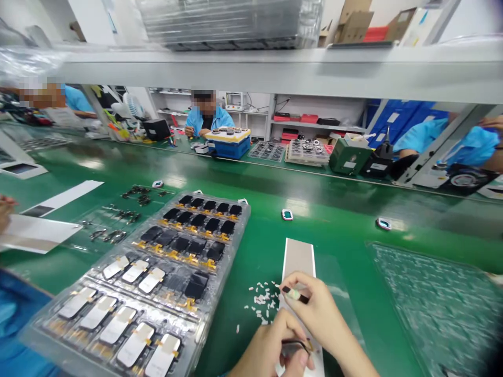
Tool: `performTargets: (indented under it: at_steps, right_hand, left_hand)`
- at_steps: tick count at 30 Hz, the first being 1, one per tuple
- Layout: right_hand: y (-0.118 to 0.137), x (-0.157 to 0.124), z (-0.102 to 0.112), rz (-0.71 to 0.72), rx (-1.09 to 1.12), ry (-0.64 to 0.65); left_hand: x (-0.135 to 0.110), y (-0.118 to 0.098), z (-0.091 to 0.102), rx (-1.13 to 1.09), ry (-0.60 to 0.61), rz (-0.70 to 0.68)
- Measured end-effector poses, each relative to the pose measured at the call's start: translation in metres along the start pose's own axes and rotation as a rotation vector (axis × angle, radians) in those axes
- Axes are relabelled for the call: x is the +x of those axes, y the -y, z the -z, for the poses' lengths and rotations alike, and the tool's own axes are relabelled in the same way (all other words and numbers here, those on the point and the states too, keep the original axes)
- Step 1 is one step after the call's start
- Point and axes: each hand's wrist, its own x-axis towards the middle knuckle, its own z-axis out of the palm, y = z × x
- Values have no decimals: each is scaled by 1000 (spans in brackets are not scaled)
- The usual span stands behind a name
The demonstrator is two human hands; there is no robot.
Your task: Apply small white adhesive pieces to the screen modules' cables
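Over the beige-and-white strip [299, 256], my right hand [316, 298] pinches a dark, pale-banded tool [293, 294]; my left hand [271, 343] pinches a dark-edged piece [294, 343], near the 5-row display tray [220, 277].

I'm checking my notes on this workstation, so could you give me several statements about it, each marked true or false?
1. Small white pieces lie between the filled tray and the hands. True.
2. The right hand is flat and empty. False: it pinches a slim dark item.
3. A clear plastic tray lies right of both hands. True.
4. Every part in the filled tray shows white. False: the farther rows show black parts.
5. The left hand rests on the filled tray. False: it is over the pale strip.
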Motion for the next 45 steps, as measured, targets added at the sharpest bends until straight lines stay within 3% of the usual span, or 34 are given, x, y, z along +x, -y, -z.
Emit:
performTargets:
  at_steps: [6,14,23,28,33,38,45]
  right_hand:
    - [5,-4,-3,-2,129,53]
    - [10,-4,1,-48,220,40]
    - [11,-5,4,-127,315,54]
    - [12,-5,5,-194,396,47]
    - [17,-8,1,-263,534,178]
    - [18,-12,1,-290,621,218]
    - [16,-13,5,-301,646,240]
  left_hand:
    - [-1,-10,0,-88,-94,34]
    - [-5,-8,-2,-121,-243,63]
    - [-10,-11,-4,-185,-258,112]
    - [-9,-17,-6,-235,-326,89]
    - [-3,-23,0,-360,-375,174]
    - [-3,-24,0,-286,-484,213]
    - [-3,-19,-2,-231,-518,194]
